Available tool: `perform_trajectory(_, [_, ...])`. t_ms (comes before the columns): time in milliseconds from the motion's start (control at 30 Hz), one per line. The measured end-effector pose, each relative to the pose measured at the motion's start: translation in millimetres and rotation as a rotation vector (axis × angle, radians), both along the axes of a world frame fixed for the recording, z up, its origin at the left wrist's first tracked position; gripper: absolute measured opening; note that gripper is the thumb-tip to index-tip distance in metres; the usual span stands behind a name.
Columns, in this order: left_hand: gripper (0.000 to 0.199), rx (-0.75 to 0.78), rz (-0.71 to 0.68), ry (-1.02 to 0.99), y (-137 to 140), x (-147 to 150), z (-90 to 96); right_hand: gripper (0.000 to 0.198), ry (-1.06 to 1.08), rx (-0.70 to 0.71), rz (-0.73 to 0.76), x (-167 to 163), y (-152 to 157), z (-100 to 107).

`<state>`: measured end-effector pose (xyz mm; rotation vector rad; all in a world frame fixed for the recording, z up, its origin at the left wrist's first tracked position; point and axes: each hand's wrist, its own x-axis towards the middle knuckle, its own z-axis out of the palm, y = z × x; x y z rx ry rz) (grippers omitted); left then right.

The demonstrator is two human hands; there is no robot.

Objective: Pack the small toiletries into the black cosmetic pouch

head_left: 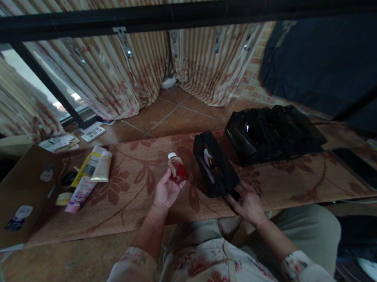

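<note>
A small clear bottle of red liquid with a white cap stands upright in the grip of my left hand, just above the patterned cloth. To its right sits a black mesh pouch, its top open, with a few small items visible inside. My right hand is at the pouch's near end, with thumb and fingers closed on its lower edge. Farther right, several more black pouches stand packed together in a row.
On the left, tubes and small jars lie beside a cardboard box. A dark phone rests at the right, near a pale cable. A black metal bar crosses beyond the cloth-covered bench, with striped curtains behind.
</note>
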<state>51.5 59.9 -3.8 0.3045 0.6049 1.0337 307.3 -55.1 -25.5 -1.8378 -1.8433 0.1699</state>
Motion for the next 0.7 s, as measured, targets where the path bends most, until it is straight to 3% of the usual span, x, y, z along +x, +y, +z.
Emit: perform_trajectory(700, [0.031, 0.031, -0.014, 0.047, 0.1, 0.7, -3.0, 0.026, -0.019, -0.009, -0.006, -1.3, -0.9, 3.4])
